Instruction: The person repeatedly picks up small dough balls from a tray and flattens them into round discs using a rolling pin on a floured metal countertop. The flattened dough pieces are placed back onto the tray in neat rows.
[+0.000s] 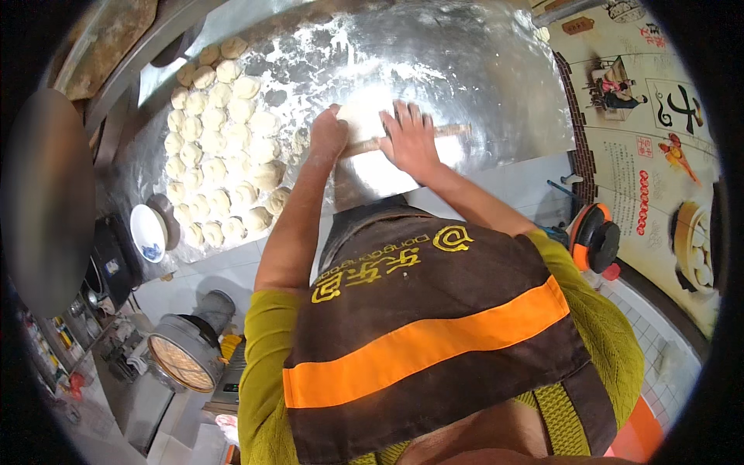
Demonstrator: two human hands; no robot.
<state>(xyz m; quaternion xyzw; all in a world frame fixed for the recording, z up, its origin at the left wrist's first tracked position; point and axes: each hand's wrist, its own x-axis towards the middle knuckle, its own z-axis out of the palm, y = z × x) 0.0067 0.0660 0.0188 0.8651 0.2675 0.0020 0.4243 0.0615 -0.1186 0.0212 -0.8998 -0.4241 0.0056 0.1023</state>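
Note:
Pinched at its left edge by my left hand [329, 135], a flat piece of dough [356, 119] lies on the floured metal worktop [488, 75]. Glare washes out much of the dough's outline. My right hand [411, 138] rests palm down across a thin wooden rolling pin [456, 129], its fingers spread and reaching past it. The pin lies along the near side of the dough, its left end close to my left hand. To the left, several rows of small dough pieces [214, 142] cover the worktop, dusted with flour.
A white bowl [149, 232] with something blue inside stands at the worktop's near left corner. Loose flour [325, 46] is scattered across the back. Bamboo-bottomed steamers [183, 351] stand lower left. A printed wall panel [645, 116] borders the right side.

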